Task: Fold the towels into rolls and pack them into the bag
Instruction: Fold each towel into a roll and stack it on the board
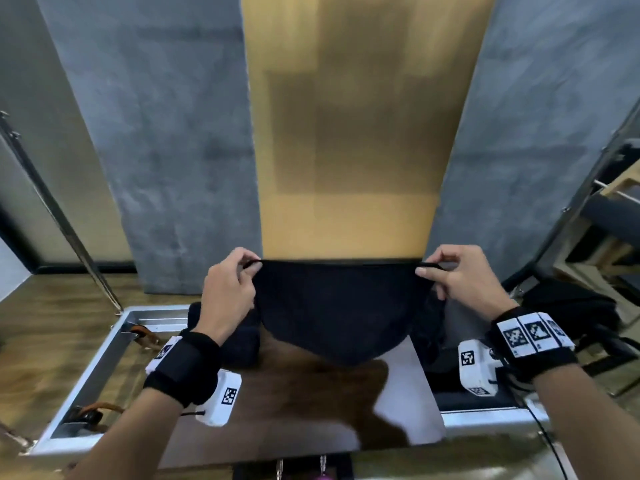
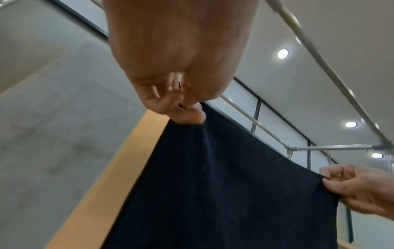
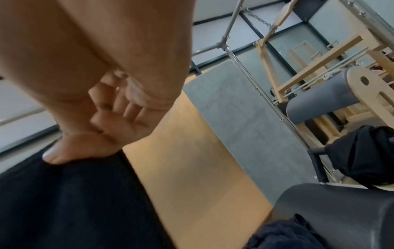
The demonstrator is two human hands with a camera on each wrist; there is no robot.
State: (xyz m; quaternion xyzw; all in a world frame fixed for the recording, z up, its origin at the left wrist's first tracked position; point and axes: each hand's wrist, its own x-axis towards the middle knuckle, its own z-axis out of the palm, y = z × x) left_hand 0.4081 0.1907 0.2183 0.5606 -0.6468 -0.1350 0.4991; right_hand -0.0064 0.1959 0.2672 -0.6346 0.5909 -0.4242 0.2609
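Studio room, grey wall panels [image 1: 166,140] either side of a tan wooden panel [image 1: 349,126]; metal-framed platform [image 1: 104,355] below with a dark brown padded top [image 1: 294,403]. Dark navy towel [image 1: 337,306] held up in the air above the platform, top edge stretched level between both hands, body hanging slack to a rounded low point. Left hand [image 1: 227,292] pinches the top left corner between thumb and curled fingers; the left wrist view confirms the pinch. Right hand [image 1: 464,282] pinches the top right corner likewise, thumb pressed on the cloth in the right wrist view. A second dark bundle of cloth [image 1: 239,337] lies on the platform behind the left wrist. More dark fabric [image 3: 362,151] draped on equipment to the right; whether that is the bag cannot be told.
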